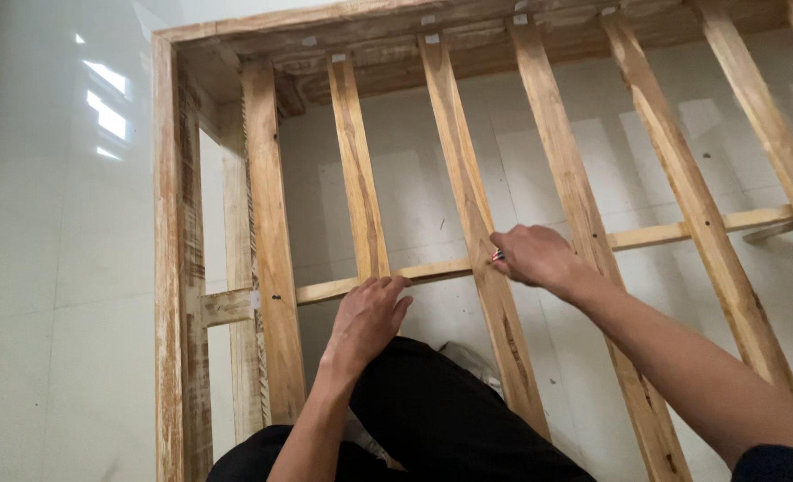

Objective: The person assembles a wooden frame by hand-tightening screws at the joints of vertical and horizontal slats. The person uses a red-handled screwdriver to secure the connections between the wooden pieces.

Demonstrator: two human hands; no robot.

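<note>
On the thin cross rail (432,269), left fingers (386,287) curl loosely (right fingers (514,248) pinch a small pencil-like tool (498,256)).

A white tiled floor (57,268) fills the left side of the view and also shows between the wooden parts. It is glossy, and bright window reflections (106,107) lie on it near the upper left. Small dark specks are scattered on the tiles. At the bottom, the person's black trousers (432,419) cover the bent knee, with a shoe (472,361) just beside it.
</note>
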